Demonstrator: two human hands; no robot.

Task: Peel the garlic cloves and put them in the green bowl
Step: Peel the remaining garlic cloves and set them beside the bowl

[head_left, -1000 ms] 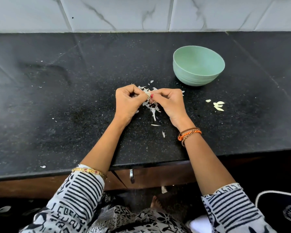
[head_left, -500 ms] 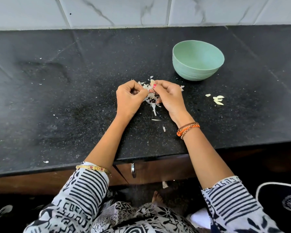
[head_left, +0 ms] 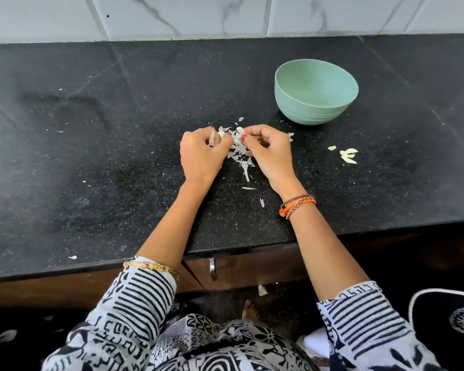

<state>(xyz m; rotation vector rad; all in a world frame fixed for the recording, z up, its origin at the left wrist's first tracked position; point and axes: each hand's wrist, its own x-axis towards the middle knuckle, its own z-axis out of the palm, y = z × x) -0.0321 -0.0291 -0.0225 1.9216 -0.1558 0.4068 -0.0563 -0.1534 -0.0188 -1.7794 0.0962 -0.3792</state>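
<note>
While the green bowl (head_left: 316,91) stands on the black counter (head_left: 91,156), both hands work close together just in front of it: the left hand (head_left: 202,153) and right hand (head_left: 268,151) pinch garlic (head_left: 239,129) over loose peels (head_left: 241,156); peeled cloves (head_left: 348,156) lie right of them.

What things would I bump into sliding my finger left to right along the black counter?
left hand → pile of garlic skins → right hand → green bowl → small peeled pieces.
</note>
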